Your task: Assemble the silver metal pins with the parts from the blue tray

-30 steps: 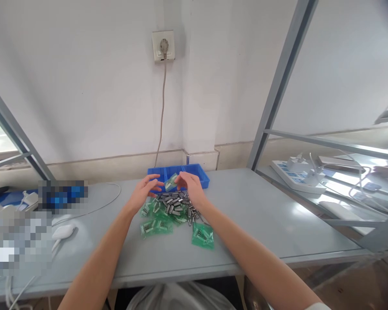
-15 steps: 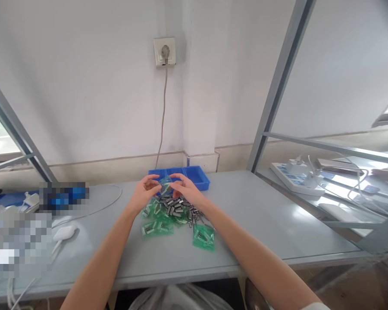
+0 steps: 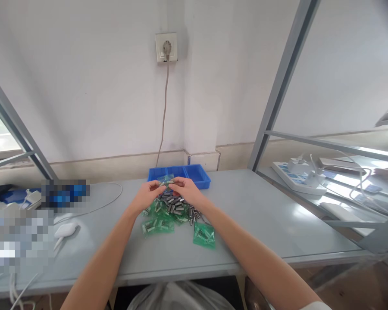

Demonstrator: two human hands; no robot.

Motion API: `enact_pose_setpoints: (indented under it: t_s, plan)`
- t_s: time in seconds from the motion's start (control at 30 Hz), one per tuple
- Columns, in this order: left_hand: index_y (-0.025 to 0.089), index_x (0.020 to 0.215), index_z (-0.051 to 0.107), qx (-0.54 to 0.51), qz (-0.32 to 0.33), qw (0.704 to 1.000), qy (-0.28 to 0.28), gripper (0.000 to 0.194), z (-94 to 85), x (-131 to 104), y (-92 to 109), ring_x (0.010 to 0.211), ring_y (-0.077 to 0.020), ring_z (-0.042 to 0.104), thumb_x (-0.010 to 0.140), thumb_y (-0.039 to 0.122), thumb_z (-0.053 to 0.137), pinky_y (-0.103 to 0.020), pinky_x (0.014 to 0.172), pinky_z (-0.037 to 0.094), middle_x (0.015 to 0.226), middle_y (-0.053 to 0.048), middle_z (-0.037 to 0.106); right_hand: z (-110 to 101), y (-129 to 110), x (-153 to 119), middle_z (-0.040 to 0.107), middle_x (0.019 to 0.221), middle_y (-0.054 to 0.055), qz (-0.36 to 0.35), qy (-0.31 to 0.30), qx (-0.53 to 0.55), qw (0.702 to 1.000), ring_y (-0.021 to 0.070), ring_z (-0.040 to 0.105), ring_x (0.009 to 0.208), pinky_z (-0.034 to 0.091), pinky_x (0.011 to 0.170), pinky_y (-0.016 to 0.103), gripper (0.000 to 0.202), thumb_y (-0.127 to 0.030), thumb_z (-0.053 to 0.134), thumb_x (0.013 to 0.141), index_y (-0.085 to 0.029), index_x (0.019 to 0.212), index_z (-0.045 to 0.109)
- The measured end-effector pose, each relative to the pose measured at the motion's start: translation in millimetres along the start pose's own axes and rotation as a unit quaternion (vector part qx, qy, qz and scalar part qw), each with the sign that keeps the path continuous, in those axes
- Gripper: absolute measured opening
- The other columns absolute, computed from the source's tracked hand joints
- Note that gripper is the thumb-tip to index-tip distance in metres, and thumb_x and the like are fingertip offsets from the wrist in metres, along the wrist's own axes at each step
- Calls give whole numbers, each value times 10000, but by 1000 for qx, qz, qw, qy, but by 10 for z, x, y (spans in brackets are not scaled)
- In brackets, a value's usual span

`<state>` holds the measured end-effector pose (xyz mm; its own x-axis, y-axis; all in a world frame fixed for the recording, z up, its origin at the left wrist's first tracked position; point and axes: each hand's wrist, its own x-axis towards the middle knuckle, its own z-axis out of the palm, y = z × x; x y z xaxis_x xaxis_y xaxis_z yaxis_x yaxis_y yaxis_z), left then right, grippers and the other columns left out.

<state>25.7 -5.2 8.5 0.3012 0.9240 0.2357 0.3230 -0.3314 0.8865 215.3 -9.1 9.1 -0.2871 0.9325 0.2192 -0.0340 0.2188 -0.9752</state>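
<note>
Between my left hand (image 3: pixel 148 193) and my right hand (image 3: pixel 185 190) is a small clear green plastic bag (image 3: pixel 166 179) with small metal pieces in it. The thumb and fingers of each hand pinch one side of it, above the table. Below lies a heap of small metal cylinders (image 3: pixel 174 204), with several green bags among and around them. One filled green bag (image 3: pixel 158 224) lies in front of the heap, and another green bag (image 3: pixel 204 235) rests by my right forearm. Behind my hands stands a blue divided tray (image 3: pixel 197 174), partly hidden by the held bag.
The grey table (image 3: pixel 261 215) runs to the wall, where a plug sits in a socket (image 3: pixel 167 47). White chargers and cables (image 3: pixel 66 230) lie at the left. Metal frame posts (image 3: pixel 280 90) rise on both sides; a power strip (image 3: pixel 297 177) lies beyond the right one.
My hands have drawn closer around the bag, and its top now tips away toward the tray. The camera view has shifted slightly.
</note>
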Motion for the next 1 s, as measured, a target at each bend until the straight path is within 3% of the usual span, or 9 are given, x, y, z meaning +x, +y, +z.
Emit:
enact_pose_setpoints:
  t_s: [0.33, 0.57, 0.73, 0.87, 1.0]
  plan:
    - [177, 634, 481, 91, 10, 995, 26, 373, 24, -7, 66, 574, -115, 417, 813, 498, 546, -240, 535, 330, 593, 33, 465, 5, -29, 1, 585, 684, -17, 4, -3, -12, 1000, 116, 508, 613, 442, 620, 268, 265, -417, 681, 705, -174, 783, 610]
    - [162, 733, 580, 43, 31, 998, 33, 298, 34, -2, 48, 618, -118, 445, 764, 456, 624, -233, 564, 357, 668, 14, 522, 12, -26, -17, 590, 733, -10, -8, -5, -19, 1000, 113, 501, 620, 437, 620, 264, 252, -385, 662, 722, -172, 851, 626]
    - [173, 626, 483, 59, 26, 997, 36, 347, 16, 25, 21, 560, -103, 376, 783, 459, 602, -228, 526, 306, 575, 43, 418, -7, 50, 40, 569, 710, -12, -9, -12, -23, 1000, 120, 497, 615, 430, 607, 267, 278, -430, 657, 729, -175, 835, 623]
    - [174, 632, 467, 53, 17, 998, -7, 338, 14, -4, 39, 556, -99, 374, 783, 444, 605, -225, 524, 288, 582, 49, 413, -14, 59, 58, 550, 721, -17, -16, 8, -8, 1000, 123, 490, 628, 418, 594, 264, 320, -465, 660, 725, -184, 875, 629]
    - [171, 653, 484, 23, 12, 999, -41, 323, 9, -51, 57, 565, -100, 408, 766, 437, 628, -224, 538, 312, 595, 45, 451, -10, -48, -16, 500, 649, -41, 0, 4, -24, 1000, 99, 429, 573, 359, 564, 250, 315, -474, 669, 713, -175, 800, 624]
